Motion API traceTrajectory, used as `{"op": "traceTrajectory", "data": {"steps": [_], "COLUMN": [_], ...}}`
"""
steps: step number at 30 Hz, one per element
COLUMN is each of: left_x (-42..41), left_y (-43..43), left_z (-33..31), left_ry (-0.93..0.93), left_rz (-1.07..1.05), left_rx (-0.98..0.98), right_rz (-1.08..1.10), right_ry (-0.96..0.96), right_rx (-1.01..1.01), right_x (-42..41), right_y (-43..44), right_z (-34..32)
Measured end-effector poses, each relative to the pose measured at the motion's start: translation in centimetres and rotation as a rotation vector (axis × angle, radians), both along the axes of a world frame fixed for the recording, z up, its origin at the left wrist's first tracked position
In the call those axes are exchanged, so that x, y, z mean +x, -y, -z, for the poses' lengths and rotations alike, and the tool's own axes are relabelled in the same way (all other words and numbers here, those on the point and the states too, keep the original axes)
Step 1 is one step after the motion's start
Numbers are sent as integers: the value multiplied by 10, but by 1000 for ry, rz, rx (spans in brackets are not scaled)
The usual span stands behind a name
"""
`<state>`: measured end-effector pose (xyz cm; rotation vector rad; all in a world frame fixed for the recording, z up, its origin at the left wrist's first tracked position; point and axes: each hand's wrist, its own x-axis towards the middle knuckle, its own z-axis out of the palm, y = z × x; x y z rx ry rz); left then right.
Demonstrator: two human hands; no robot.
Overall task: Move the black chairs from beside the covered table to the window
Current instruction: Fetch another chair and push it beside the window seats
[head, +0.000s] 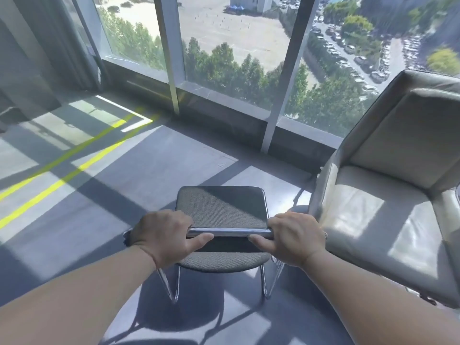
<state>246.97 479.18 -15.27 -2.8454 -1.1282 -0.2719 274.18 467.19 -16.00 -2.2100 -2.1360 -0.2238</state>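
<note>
item: one black chair (221, 207), fabric seat on chrome legs, stood on the grey floor (149, 170) near the window (231, 46) and just beside a grey leather armchair (388, 190). the left hand (161, 235) and right hand (291, 236) each curled fully round the chrome top rail (229, 231), thumbs beneath. risk, as judged: swinging it rightward could knock its frame against the armchair, or a leg could scrape the floor if set down unevenly.
</note>
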Motion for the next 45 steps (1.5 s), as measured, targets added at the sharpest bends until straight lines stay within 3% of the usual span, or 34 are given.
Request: {"op": "traceTrajectory", "data": {"steps": [10, 20, 36, 42, 45], "left_x": [52, 136, 282, 314, 326], "left_y": [-164, -341, -526, -529, -529], "left_z": [14, 6, 7, 3, -6], "left_ry": [-117, -436, -277, -226, -319], "left_rz": [225, 427, 696, 633, 577], "left_rx": [55, 31, 54, -87, -271], "right_rz": [219, 299, 578, 595, 600], "right_ry": [-44, -215, -214, -128, -117], "right_rx": [-40, -155, -192, -234, -262], "right_x": [16, 50, 136, 181, 191], "right_y": [-98, -222, -374, -380, -378], "right_z": [1, 3, 0, -5, -9]}}
